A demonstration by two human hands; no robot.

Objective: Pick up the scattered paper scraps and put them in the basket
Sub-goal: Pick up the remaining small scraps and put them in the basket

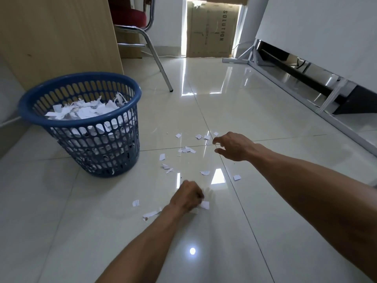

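- A blue slotted basket is seen standing upright on the glossy tiled floor, at the left and close to a wooden panel. It is filled nearly to the rim with torn paper.
- The paper scraps are scattered over the floor to the right of the basket, between the two hands and around them.
- The left hand is held low over the floor, well apart from the basket. Its fingers are curled in tightly, and a white scrap is pinched at their tips. Whether the hand touches the floor cannot be told.
- A long strip is seen lying just beside the left wrist, and a small piece lies near it.
- The right hand is stretched further out, above a tile joint. Its fingers and thumb are spread apart in a loose claw, and nothing is gripped by them. A few scraps lie just beside the fingertips.
- A chair with a red seat and chrome legs is seen behind the basket, and a cardboard box stands against the far wall.
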